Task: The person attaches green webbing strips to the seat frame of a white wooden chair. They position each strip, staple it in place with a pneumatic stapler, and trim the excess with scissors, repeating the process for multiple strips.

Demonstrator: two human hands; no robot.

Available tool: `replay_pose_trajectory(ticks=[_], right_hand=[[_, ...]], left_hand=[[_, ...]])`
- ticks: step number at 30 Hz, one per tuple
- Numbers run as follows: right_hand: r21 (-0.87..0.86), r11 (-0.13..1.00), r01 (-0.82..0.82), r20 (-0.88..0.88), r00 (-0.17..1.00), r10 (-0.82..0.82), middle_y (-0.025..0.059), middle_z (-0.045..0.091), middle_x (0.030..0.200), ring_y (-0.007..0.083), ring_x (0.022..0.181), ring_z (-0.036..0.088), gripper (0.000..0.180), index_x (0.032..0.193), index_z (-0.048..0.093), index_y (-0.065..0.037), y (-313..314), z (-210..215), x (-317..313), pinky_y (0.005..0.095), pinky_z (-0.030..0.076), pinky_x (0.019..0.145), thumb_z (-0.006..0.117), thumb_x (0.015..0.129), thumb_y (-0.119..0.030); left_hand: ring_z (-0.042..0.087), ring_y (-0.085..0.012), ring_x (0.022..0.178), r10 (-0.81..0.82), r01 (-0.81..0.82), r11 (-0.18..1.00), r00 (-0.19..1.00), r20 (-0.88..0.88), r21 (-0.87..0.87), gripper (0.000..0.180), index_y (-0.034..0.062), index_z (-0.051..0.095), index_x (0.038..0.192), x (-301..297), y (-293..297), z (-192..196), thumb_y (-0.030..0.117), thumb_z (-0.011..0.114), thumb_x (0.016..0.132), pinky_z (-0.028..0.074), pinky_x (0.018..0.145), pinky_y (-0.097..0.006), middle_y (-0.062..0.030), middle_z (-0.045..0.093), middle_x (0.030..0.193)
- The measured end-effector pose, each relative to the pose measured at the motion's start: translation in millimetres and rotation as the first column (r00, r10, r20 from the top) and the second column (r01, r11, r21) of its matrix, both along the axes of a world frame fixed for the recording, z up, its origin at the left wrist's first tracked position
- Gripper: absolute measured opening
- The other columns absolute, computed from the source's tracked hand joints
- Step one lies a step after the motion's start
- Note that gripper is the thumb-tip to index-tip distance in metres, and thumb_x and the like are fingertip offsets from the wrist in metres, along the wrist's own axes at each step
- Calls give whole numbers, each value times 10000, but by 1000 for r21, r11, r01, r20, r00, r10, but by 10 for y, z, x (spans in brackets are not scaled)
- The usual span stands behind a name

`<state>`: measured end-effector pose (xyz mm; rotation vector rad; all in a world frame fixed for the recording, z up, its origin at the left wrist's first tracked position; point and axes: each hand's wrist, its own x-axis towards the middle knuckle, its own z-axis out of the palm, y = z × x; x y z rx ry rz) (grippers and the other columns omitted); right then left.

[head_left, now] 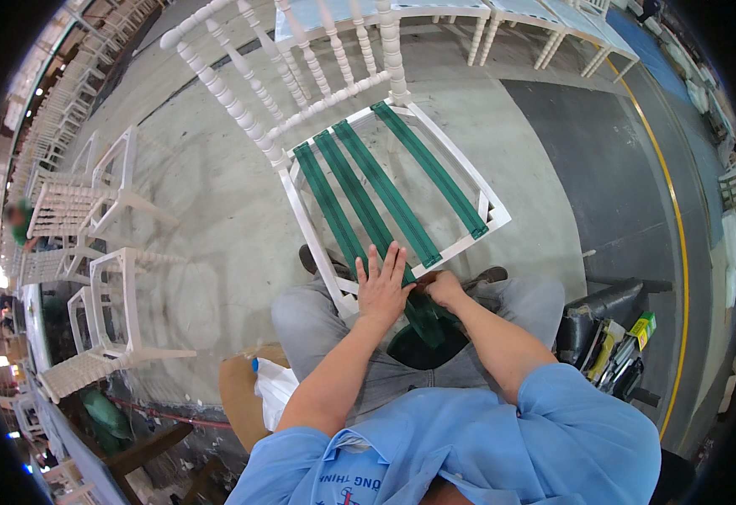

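Note:
A white chair frame (301, 215) with turned spindles leans toward my knees, its open seat crossed by several green webbing straps (385, 189). My left hand (382, 286) lies flat with fingers spread on a strap at the seat's near rail. My right hand (442, 288) is closed around the loose end of a green strap (425, 313) that hangs down between my legs.
More white chair frames (107, 252) are stacked at the left and others stand along the top. A black case with tools (612, 341) sits at my right. A white bag (274, 389) rests on a wooden stool at my left. A yellow floor line (675, 210) curves at right.

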<state>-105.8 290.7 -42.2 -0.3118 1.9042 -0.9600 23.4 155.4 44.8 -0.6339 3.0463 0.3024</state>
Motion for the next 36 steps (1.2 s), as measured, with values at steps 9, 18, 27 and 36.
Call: replay_pose_trajectory(ticks=[9,18,27,36], right_hand=[[220,789,574,927,128,-352,92,705,1012,253,805,646,703,1135,698,-113,-41,17,70,428,549,742,364,1070,-728],[233,553,800,897,43,-440,78,740,1146,230,890,700,568,1153,693,-129,-970,261,205,425,575,776,459,1062,-639],[276,498,822,837,50,-546,88,738,1108,237,858,700,553,1121,692,-113,-1106,-351,-86,428,575,743,471,1065,-616],[322,506,800,792,65,-607,98,736,1071,243,825,700,539,1090,691,-96,-1150,-683,-11,430,575,710,482,1067,-593]], left_hand=[[189,-422,1618,-61,62,998,997,-45,3,914,190,335,1682,-219,65,19,542,717,930,126,1288,-642,-13,240,1771],[180,-437,1617,26,-25,999,999,-19,29,911,176,340,1678,48,-31,-100,519,728,928,133,1290,-633,-25,246,1769],[708,-309,1092,372,-435,423,883,286,795,374,40,629,1322,353,336,401,301,642,1055,547,938,-502,-151,745,1151],[557,-170,668,287,62,-957,358,888,284,382,173,599,905,290,456,-953,464,485,1123,432,644,-323,21,585,727]])
